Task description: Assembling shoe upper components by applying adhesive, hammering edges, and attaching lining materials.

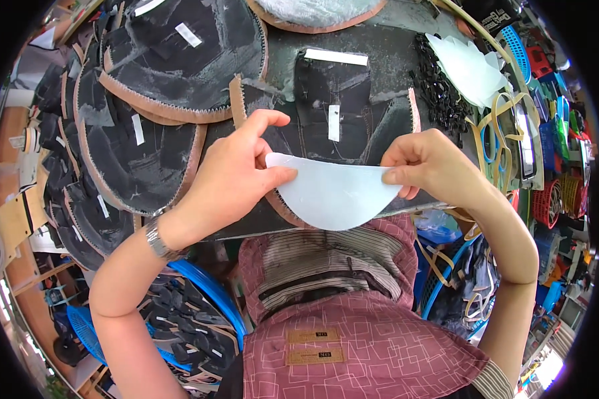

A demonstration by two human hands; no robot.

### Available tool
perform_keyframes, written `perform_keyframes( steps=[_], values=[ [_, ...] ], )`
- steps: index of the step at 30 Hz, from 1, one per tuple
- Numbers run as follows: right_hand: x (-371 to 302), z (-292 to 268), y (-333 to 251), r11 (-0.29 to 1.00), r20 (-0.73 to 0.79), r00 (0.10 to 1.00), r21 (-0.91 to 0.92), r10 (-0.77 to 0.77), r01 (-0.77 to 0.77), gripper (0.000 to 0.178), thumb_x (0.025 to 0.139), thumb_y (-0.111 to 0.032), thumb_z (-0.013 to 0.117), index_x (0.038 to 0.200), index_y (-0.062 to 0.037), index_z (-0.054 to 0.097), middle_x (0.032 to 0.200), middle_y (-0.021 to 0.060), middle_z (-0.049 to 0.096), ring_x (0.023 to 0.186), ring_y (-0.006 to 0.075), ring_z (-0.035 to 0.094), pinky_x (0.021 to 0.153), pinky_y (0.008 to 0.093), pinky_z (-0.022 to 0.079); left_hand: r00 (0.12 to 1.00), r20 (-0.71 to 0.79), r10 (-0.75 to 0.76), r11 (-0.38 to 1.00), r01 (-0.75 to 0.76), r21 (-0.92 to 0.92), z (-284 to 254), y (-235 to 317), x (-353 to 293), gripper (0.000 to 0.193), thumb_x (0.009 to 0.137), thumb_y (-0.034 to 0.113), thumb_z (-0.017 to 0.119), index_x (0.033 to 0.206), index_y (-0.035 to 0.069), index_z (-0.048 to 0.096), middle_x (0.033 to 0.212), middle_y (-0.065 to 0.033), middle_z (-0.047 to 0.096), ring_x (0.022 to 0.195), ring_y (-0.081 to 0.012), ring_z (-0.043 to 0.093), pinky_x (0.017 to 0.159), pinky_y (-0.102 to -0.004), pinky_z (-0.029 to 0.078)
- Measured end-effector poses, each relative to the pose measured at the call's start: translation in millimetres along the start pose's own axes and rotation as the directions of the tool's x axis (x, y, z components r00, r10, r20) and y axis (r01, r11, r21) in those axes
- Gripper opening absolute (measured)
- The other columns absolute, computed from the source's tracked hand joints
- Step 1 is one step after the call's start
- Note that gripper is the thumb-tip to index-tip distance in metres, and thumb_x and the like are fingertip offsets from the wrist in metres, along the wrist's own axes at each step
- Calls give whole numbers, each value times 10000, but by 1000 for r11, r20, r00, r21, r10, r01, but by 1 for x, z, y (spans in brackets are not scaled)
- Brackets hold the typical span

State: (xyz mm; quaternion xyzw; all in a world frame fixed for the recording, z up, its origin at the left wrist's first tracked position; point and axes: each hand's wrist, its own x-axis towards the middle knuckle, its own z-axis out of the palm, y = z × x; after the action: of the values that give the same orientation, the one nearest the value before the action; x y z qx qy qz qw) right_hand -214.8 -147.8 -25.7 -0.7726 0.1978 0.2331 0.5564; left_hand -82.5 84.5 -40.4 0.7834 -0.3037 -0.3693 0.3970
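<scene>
Between my hands, a thin white half-moon stiffener sheet (343,198) is stretched over the near edge of the table, its curved side toward me. My left hand (236,169) pinches its left corner between thumb and fingers, with the index finger raised. At the other corner, my right hand (427,163) grips it between thumb and curled fingers. Just behind the sheet lies a black shoe upper (336,86), inside out, with white strips on its tongue and brown zigzag-stitched edging. The sheet hides part of the upper.
More black uppers (186,73) overlap at the left of the dark table (399,46). White half-moon sheets (469,70) lie at the back right beside a heap of small black pieces (439,86). Blue baskets (209,289) holding uppers stand below the table on both sides.
</scene>
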Motion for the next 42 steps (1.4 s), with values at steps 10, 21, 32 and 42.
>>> perform_keyframes(
  steps=[10,21,32,42],
  values=[
    [13,18,20,938,-96,993,-346,-72,34,124,760,-97,685,755,-9,599,668,73,620,571,175,600,533,286,479,988,-59,146,880,-102,463,19,-23,3,569,722,85,701,1234,85,453,636,-85,564,594,-261,565,593,-346,447],
    [74,-25,5,795,-379,835,-597,-398,107,424,806,-433,626,730,-17,627,679,152,620,665,317,605,646,415,471,890,-357,282,949,-203,243,9,3,79,517,779,240,691,1194,44,452,721,-91,602,672,-282,596,667,-384,468],
    [4,2,0,367,-146,883,870,-447,329,171,868,-112,619,1004,-11,639,886,37,661,790,101,622,754,259,511,923,-324,206,689,-372,-622,21,22,4,281,877,29,599,1156,-6,603,920,-21,647,822,-42,555,741,-191,455],
    [-10,1,-11,649,-197,913,650,-358,395,190,814,20,544,1000,33,575,841,-28,597,726,61,543,684,222,467,798,-299,523,815,-571,-97,19,32,-16,174,790,-52,647,944,14,694,775,-68,670,638,-108,605,578,-214,471]
  ],
)
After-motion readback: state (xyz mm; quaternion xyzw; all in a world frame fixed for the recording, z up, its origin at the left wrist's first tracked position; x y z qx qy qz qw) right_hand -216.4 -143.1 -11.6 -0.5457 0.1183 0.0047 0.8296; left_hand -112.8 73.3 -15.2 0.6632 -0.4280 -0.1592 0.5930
